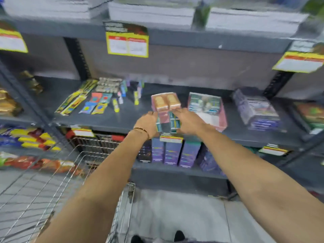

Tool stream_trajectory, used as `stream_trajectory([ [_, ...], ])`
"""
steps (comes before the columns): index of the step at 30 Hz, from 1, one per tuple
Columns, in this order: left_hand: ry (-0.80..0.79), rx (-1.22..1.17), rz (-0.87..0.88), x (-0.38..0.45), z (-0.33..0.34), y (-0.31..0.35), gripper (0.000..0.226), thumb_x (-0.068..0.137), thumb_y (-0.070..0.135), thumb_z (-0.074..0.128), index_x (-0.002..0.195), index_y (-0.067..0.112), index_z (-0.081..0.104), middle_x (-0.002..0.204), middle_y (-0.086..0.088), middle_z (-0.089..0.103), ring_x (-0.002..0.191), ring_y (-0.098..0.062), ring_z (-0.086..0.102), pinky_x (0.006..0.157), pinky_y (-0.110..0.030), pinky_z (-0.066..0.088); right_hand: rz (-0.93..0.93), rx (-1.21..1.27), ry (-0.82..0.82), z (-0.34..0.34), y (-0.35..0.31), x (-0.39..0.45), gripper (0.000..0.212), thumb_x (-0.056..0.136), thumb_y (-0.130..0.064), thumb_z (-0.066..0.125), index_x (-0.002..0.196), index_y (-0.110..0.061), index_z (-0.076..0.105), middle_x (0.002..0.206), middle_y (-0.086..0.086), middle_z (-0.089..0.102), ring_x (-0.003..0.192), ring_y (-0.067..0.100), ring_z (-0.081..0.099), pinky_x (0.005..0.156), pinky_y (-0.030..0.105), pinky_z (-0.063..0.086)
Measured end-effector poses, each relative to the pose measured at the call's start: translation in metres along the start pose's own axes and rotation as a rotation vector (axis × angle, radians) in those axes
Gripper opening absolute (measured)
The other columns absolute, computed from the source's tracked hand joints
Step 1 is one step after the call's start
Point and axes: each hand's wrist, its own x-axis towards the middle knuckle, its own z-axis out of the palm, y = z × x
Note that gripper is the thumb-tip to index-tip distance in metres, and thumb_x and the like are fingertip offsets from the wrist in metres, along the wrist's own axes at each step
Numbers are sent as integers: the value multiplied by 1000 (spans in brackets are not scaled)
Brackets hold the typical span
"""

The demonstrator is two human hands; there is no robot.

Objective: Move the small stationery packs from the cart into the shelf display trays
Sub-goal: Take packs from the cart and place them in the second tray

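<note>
Both my hands are at the front edge of the middle shelf. My left hand and my right hand press from either side on a cluster of small teal-and-dark stationery packs. The packs stand in the front of a pink display tray whose back holds orange-fronted packs. A second pink display tray with teal packs stands just to the right. The wire cart is at the lower left, under my left forearm. The frame is blurred.
Loose yellow, blue and red packets lie on the shelf to the left. A purple box stack sits to the right. Purple cartons fill the shelf below. Yellow price tags hang from the shelf above.
</note>
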Motion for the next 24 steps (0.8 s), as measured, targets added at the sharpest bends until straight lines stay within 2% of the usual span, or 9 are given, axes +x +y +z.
stream_trajectory([
  [4, 21, 50, 138, 33, -6, 66, 86, 73, 26, 76, 141, 5, 28, 138, -18, 43, 121, -33, 49, 97, -40, 46, 157, 32, 6, -17, 71, -27, 84, 70, -24, 82, 139, -4, 38, 139, 17, 50, 128, 34, 45, 105, 42, 42],
  [10, -49, 78, 205, 89, -11, 129, 86, 68, 27, 80, 139, 6, 35, 136, -17, 49, 120, -31, 54, 98, -37, 47, 291, 66, -47, -28, 143, -36, 66, 71, -23, 76, 128, -4, 49, 127, 20, 58, 117, 34, 55, 96, 39, 51],
  [14, -112, 100, 228, 117, 1, 145, 71, 72, 13, 76, 134, 8, 41, 130, -18, 55, 115, -33, 58, 97, -40, 50, 311, 104, -55, -20, 159, -21, 61, 71, -22, 73, 127, -7, 53, 125, 18, 60, 114, 33, 57, 95, 35, 52],
  [18, -131, 90, 236, 138, 18, 147, 67, 80, -2, 61, 140, 10, 35, 131, -17, 53, 116, -34, 57, 97, -41, 49, 309, 137, -108, -7, 165, -2, 57, 70, -17, 76, 123, -10, 56, 125, 15, 60, 112, 31, 60, 94, 33, 52],
  [21, -143, 54, 224, 147, 25, 144, 65, 84, -3, 55, 143, 12, 33, 133, -17, 52, 117, -34, 56, 99, -40, 47, 306, 136, -160, 2, 168, 5, 59, 71, -14, 76, 126, -12, 54, 129, 13, 58, 115, 29, 58, 96, 33, 51],
  [24, -188, 23, 235, 153, 28, 139, 58, 83, -2, 57, 137, 12, 43, 130, -15, 55, 114, -32, 57, 96, -38, 49, 313, 120, -210, 9, 169, 5, 64, 71, -13, 71, 132, -16, 51, 135, 10, 54, 120, 29, 55, 98, 34, 49],
])
